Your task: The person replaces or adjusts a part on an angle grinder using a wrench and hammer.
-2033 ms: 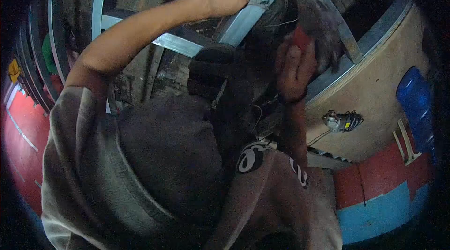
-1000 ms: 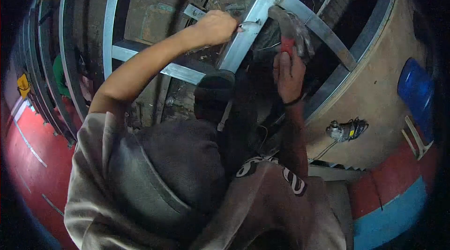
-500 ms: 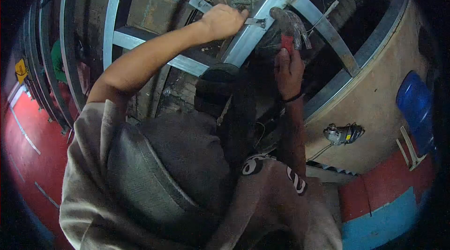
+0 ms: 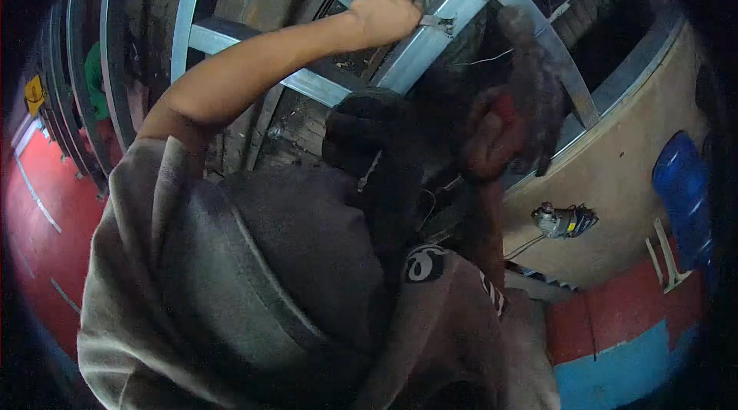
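My left hand (image 4: 387, 18) is closed around a flat metal piece (image 4: 435, 21), whose far end meets the face of a galvanized steel beam (image 4: 419, 52). Its other end is hidden in my fist, so the kind of tool or strip cannot be told. To the right of the beam, my right hand (image 4: 486, 141) grips a claw hammer (image 4: 530, 64) by its red handle. Motion smears the hammer, and its head stands away from the metal piece.
More steel bars form a frame at the left, with a person in green (image 4: 96, 79) behind them. On the right, a power tool (image 4: 565, 220) with a cord lies on a plywood sheet (image 4: 615, 168). A blue plastic object (image 4: 683, 191) is beyond it.
The hammer has swung back from beside the beam, to the right and down, with my right hand. My left hand keeps the metal piece at the beam; the view has shifted slightly.
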`<state>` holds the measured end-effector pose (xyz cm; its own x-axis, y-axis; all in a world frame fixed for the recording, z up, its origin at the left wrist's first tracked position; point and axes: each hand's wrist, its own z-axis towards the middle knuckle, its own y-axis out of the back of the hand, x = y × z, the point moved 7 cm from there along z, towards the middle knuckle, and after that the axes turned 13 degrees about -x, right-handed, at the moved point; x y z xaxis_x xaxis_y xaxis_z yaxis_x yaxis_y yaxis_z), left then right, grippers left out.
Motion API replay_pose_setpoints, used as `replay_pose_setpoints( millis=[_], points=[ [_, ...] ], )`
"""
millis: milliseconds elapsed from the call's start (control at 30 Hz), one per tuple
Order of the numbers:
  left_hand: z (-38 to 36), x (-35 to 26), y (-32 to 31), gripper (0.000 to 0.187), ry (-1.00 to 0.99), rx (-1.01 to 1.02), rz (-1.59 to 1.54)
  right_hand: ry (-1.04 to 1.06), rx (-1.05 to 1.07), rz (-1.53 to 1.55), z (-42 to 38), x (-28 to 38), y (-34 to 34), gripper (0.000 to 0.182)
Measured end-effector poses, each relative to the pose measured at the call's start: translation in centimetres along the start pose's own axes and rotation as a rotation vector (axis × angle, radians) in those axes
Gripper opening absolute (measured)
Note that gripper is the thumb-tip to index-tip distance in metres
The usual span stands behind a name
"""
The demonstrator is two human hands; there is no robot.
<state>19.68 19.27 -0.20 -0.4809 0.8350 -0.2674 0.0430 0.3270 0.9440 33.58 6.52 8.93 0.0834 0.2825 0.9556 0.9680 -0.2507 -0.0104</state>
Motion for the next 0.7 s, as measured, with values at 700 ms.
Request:
replay_pose_setpoints(
  millis=[700],
  points=[
    [0.0, -0.3, 1.0, 0.019, 0.030, 0.017, -0.041, 0.030, -0.305, -0.594, 1.5, 0.0, -0.5, 0.036]
  ],
)
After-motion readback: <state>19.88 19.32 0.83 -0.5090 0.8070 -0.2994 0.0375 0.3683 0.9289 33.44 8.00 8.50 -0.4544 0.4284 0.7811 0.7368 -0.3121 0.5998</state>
